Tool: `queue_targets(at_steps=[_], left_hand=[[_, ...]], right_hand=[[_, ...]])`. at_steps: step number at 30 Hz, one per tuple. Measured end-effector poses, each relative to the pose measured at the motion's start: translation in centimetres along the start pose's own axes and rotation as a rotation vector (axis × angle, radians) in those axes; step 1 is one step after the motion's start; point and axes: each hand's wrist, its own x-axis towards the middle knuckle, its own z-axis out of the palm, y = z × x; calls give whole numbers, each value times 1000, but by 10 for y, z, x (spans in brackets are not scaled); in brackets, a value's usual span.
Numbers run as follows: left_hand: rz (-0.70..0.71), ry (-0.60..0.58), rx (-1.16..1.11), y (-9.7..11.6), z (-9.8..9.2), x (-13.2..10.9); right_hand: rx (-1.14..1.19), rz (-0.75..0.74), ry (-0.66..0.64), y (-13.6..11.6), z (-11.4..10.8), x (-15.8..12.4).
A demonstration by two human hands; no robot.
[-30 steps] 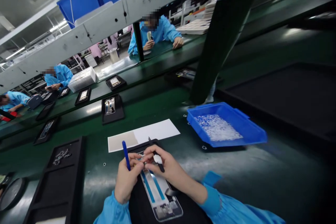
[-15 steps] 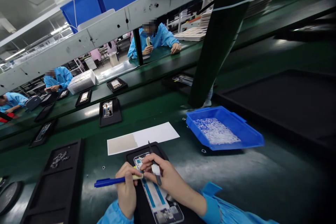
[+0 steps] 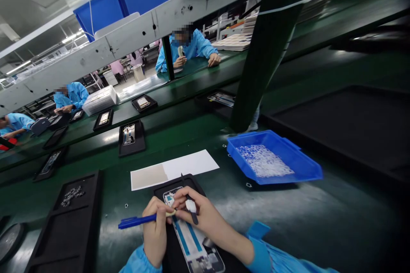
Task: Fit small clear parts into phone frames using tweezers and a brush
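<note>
In my left hand (image 3: 156, 234), closed fingers hold a blue pen-like tool (image 3: 136, 222) with a pale yellow end pointing right. My right hand (image 3: 206, 215) is closed around dark tweezers (image 3: 194, 218) with a white wrap; their thin tip points away from me. The fingertips of both hands meet above the upper part of a phone frame (image 3: 188, 239). It has two blue strips and lies in a black tray (image 3: 173, 256). What the fingertips touch between them is hidden.
A blue bin (image 3: 307, 170) of small clear pieces stands to the right. Behind the tray lies a white card (image 3: 192, 163). A black compartment tray (image 3: 64, 234) with small metal parts sits left. Phone trays (image 3: 132, 138) line the belt, and coworkers (image 3: 195, 47) sit beyond.
The blue tool has shifted slightly right in my left hand, and both hands otherwise stay almost in place. Black trays on the near belt have moved a little left.
</note>
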Motion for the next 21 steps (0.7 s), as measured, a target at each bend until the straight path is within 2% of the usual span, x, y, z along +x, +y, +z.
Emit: queue_targets(at_steps=[6,10,17,21], left_hand=[[-3,50,16,4,1,3],[-67,18,18,9,-1,6],[-191,2,-171,5,0,7],[-159,19,-118,6,0,5]], right_hand=[[10,-3,14,-3,0,0],[-90,-47,65,-7,-3,0],[-112,-62,178,-11,-9,1],[-79,-38,176,-6,-10,3]])
